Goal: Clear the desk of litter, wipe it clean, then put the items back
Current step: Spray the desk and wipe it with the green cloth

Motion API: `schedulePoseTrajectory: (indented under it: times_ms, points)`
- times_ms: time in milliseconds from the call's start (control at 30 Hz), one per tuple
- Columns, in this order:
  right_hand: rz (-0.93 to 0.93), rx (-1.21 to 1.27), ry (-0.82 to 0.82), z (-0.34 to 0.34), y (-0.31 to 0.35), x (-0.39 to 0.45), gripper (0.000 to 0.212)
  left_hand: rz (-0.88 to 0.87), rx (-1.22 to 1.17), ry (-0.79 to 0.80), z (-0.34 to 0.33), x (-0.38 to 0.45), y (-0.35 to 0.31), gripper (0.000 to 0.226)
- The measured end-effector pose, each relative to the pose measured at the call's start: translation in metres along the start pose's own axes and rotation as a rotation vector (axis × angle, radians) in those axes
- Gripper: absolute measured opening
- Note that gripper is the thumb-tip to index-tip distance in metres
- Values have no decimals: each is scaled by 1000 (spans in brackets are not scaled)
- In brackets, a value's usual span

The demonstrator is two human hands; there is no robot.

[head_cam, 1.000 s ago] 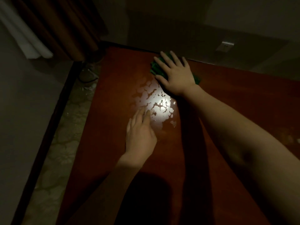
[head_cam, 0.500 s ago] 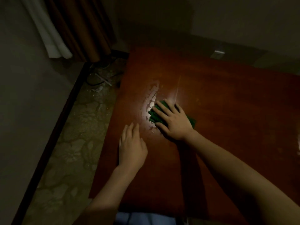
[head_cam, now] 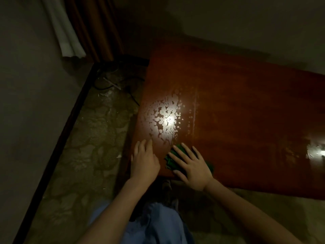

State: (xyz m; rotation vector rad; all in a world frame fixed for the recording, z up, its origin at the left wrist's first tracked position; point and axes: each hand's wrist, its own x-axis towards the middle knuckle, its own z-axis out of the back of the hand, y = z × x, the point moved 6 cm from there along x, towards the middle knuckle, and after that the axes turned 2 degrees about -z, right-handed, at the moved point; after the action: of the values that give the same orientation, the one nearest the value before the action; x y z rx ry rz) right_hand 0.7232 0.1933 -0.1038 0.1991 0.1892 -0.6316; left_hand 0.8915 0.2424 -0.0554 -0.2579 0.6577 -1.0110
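The right hand [head_cam: 190, 166] lies flat on a folded green cloth [head_cam: 169, 160] at the near edge of the red-brown worktop [head_cam: 246, 111], fingers [head_cam: 179, 152] straight and spread, pressing the cloth down rather than gripping it; most of the cloth is hidden under the palm, with a crumpled edge showing on the left and a sliver at the right. The left hand [head_cam: 143, 160] rests on the worktop just beside it, near the left corner, fingers straight and released, holding nothing and seemingly steadying the body. Beyond both hands a patch of beaded water droplets [head_cam: 165, 118] glares under the light, so the wiping looks only partly done: the wet film has broken into beads instead of being taken up. To do this step well, I would keep the palm pressure even, push the cloth through the beaded patch in overlapping strokes and finish each stroke off the edge so the water leaves the worktop. Turning the cloth to a drier face would probably help. A second bright wet spot [head_cam: 316, 153] far to the right suggests that side needs a pass too
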Motion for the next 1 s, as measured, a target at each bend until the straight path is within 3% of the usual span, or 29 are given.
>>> schedulePoseTrajectory:
  times_ms: [167, 233, 700, 1000]
  points:
    - [261, -103, 56, -17, 47, -11, 58, 23, -32, 8, 5, -1, 11, 57]
    - [283, -120, 52, -13, 58, 8, 55, 44, -49, 0, 9, 6, 15, 57]
    - [-23, 55, 11, 43, -50, 156, 58, 94, -98, -48, 33, 93, -4, 55]
    - [-43, 43, -23, 79, -141, 248, 59, 61, -58, -53, 49, 200, -56, 55]
